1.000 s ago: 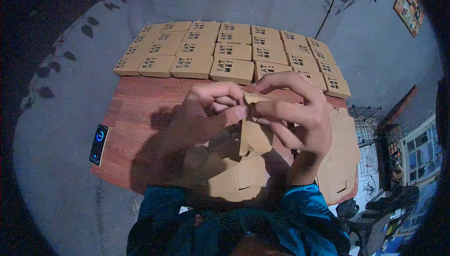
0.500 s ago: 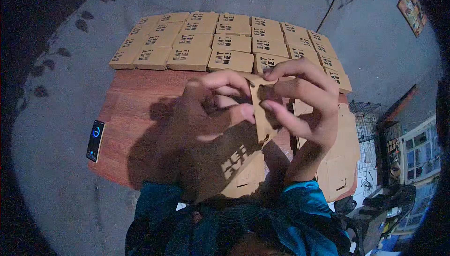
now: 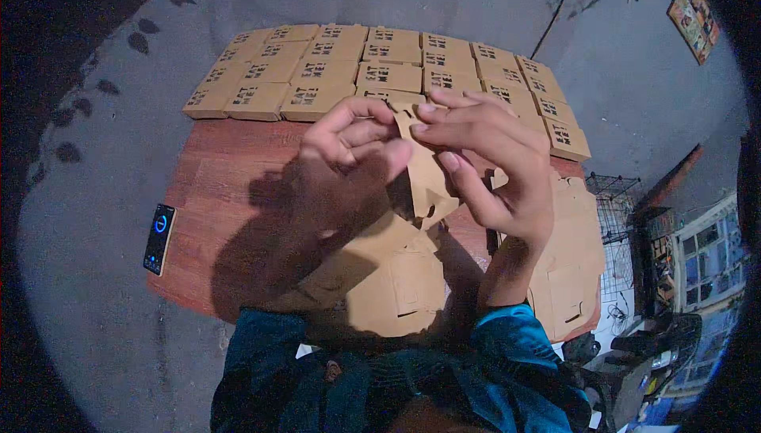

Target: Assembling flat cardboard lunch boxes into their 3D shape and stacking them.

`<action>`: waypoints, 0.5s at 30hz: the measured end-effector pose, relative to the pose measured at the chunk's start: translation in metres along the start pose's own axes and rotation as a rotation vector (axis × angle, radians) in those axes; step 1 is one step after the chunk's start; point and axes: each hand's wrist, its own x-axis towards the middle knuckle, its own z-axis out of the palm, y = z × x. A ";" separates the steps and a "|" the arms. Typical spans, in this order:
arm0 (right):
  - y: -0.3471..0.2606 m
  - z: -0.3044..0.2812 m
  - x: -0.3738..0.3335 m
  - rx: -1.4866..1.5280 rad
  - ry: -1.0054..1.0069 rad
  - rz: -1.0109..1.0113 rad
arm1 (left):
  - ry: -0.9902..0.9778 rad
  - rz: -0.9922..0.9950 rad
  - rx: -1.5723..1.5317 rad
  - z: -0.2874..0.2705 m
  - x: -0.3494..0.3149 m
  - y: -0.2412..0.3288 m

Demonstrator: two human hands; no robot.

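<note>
A partly folded brown cardboard box is held up over the near middle of the table, its narrow slotted side facing up. My left hand grips its left edge with curled fingers, the thumb close to the side. From the right, my right hand holds the box, with fingertips on the top end of the narrow side and the thumb lower on the panel. Beneath the hands lies flat cut cardboard with slots and fold lines, partly in shadow. My hands hide part of the box.
Rows of closed cardboard boxes with dark lettering cover the table's far side. More flat cardboard blanks lie at the right. A phone with a lit screen sits at the left edge of the wooden table. A wire rack stands beyond the right edge.
Both hands and the box have moved slightly left and up. The box has turned, so its lettered panel no longer shows. The left thumb has lifted, and the right fingers lie flatter along the side.
</note>
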 end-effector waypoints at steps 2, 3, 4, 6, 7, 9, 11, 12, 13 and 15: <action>-0.003 -0.005 -0.002 -0.065 -0.075 -0.005 | -0.033 -0.002 -0.090 -0.001 0.001 -0.001; -0.004 -0.007 -0.003 0.016 -0.092 0.058 | 0.003 -0.081 -0.065 -0.001 0.001 -0.002; -0.005 -0.006 -0.005 0.125 -0.075 0.126 | 0.032 -0.140 -0.048 -0.001 0.000 -0.001; -0.004 -0.001 -0.009 0.330 -0.004 0.183 | 0.012 -0.092 -0.064 0.004 -0.004 -0.002; -0.002 0.001 -0.010 0.548 0.073 0.251 | 0.015 -0.080 -0.009 0.005 -0.006 -0.001; 0.004 0.005 -0.012 0.629 0.104 0.223 | 0.012 -0.067 0.048 0.005 -0.009 0.001; 0.011 0.006 -0.012 0.695 0.109 0.198 | -0.050 0.043 0.040 0.005 -0.011 0.002; 0.014 0.006 -0.011 0.659 0.083 0.135 | -0.043 0.027 0.048 0.004 -0.013 0.002; 0.015 0.005 -0.011 0.623 0.056 0.073 | -0.032 0.066 0.025 0.004 -0.013 0.001; 0.015 0.001 -0.012 0.602 -0.015 0.067 | -0.027 0.110 0.004 0.005 -0.012 -0.001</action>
